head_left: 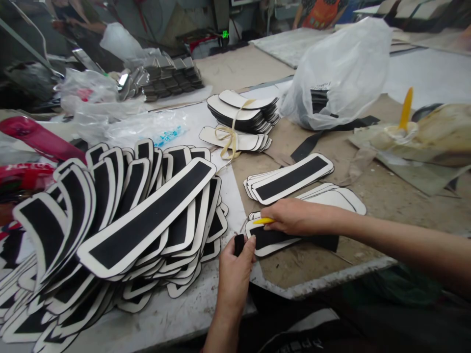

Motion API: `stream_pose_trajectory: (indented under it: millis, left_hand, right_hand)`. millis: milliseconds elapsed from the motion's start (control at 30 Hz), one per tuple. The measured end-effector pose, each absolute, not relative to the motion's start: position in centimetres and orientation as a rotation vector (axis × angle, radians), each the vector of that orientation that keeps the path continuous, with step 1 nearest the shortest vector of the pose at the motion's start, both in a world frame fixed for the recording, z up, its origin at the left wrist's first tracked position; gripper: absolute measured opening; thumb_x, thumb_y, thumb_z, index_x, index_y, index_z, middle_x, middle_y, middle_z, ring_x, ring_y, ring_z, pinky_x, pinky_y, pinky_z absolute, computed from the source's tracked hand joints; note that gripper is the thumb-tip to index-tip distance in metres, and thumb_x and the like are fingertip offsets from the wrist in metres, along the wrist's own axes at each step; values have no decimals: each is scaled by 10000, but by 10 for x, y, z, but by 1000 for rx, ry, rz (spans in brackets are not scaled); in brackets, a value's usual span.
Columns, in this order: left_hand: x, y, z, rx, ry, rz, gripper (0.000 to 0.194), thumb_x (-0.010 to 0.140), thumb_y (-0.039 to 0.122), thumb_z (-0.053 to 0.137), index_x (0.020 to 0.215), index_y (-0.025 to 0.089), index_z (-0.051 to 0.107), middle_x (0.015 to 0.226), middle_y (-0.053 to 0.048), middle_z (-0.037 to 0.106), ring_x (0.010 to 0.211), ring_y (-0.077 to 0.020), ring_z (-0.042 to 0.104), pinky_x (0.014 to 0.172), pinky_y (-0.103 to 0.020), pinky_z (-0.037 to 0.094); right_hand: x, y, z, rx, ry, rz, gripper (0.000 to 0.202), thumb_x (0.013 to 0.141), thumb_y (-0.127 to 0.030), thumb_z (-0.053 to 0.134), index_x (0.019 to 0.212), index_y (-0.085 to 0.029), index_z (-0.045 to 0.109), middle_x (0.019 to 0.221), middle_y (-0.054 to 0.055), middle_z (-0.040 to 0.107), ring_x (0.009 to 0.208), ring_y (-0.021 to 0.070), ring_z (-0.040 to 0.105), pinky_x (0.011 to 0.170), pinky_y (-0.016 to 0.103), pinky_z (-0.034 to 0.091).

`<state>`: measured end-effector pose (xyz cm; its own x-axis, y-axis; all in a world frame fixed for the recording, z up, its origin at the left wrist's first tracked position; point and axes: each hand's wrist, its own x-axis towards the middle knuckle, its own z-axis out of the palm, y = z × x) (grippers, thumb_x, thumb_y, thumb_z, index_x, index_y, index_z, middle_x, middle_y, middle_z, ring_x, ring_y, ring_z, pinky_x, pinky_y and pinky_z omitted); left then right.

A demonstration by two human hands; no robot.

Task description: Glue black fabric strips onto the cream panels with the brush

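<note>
My right hand [290, 216] is closed around a yellow pointed tool [264, 221], whose working end is hidden. It lies over a cream-edged, rounded strip piece with a black centre [272, 240]. At that piece's left end, my left hand [235, 269] pinches a small black strip [239, 244] between thumb and finger. Just behind my right hand is a small stack topped by another black-centred piece [294, 179]. Plain cream pieces [331, 198] are fanned out beside it. To the left, a large heap of black-centred pieces [147, 220] spreads over the table.
Tied bundles of cream pieces [239, 115] lie farther back. A clear plastic bag [342, 73] stands behind on the right. Near it, a yellow stick [406, 110] rises from a plastic-wrapped container. A red-pink object [37, 137] sits at left. Other people stand in the background.
</note>
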<state>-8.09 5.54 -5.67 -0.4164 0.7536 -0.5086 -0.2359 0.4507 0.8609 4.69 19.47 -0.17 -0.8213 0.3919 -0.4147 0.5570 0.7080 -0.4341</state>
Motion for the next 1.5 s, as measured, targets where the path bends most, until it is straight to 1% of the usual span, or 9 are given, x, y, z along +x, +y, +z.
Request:
stream_pose_trajectory:
  millis: [200,367,800,933,1033,1100,1267,1400,1500]
  left_hand:
    - [-81,58,-56,460,1682,1200,306,677,413,702,674,160,530,499,71,426,437,-54,326,405,-182,224]
    - [-78,59,-51,464,1701,1211,279,676,390,693,664,163,532,483,75,423,414,-53,316,394,-185,207]
    - [-80,63,-55,519,1696,1174,269,681,402,691,674,166,562,468,81,438,402,-54,309,416,-192,254]
    - [-81,63,-59,551,1687,1175,256,696,394,683,698,164,571,480,84,425,424,-59,318,427,-190,254]
    - [-81,62,-62,562,1670,1198,260,701,396,683,696,166,563,496,88,402,449,-59,323,438,-185,256]
    - [-81,61,-63,562,1655,1216,264,699,397,688,700,165,561,509,88,398,459,-57,317,441,-182,256]
    - [-83,59,-67,540,1642,1241,310,661,424,720,703,156,569,499,83,399,462,-61,314,431,-184,240]
    - [-84,59,-67,479,1683,1225,368,596,456,754,696,155,568,471,80,406,455,-68,335,426,-186,241]
    - [-84,58,-66,443,1693,1211,380,583,453,763,723,155,574,472,82,409,457,-67,334,430,-183,245]
  right_hand:
    - [43,192,4,755,2615,-752,192,838,-273,496,913,-178,646,824,88,685,718,194,612,566,230,338]
    - [42,190,8,758,2621,-686,206,836,-250,490,924,-163,655,841,108,693,736,209,625,559,239,332]
    - [40,191,9,756,2604,-642,219,841,-255,501,957,-154,657,874,126,697,766,234,637,547,253,308]
    - [42,191,11,762,2612,-612,242,853,-298,496,965,-151,653,873,128,689,765,236,629,545,256,299]
    - [56,190,16,754,2588,-685,293,852,-388,498,936,-153,653,824,106,678,713,212,607,532,249,300]
    - [73,189,22,762,2548,-725,291,830,-409,524,916,-160,650,796,87,667,687,199,588,528,246,300]
    - [132,191,31,1006,2482,-773,187,827,-318,510,863,-166,613,828,70,642,739,190,576,606,250,354]
    - [172,200,26,1282,2470,-898,221,853,-355,452,774,-173,550,770,34,616,680,161,565,614,239,380]
    - [184,204,17,1496,2471,-817,258,854,-406,446,789,-177,545,807,49,638,732,188,594,649,254,398]
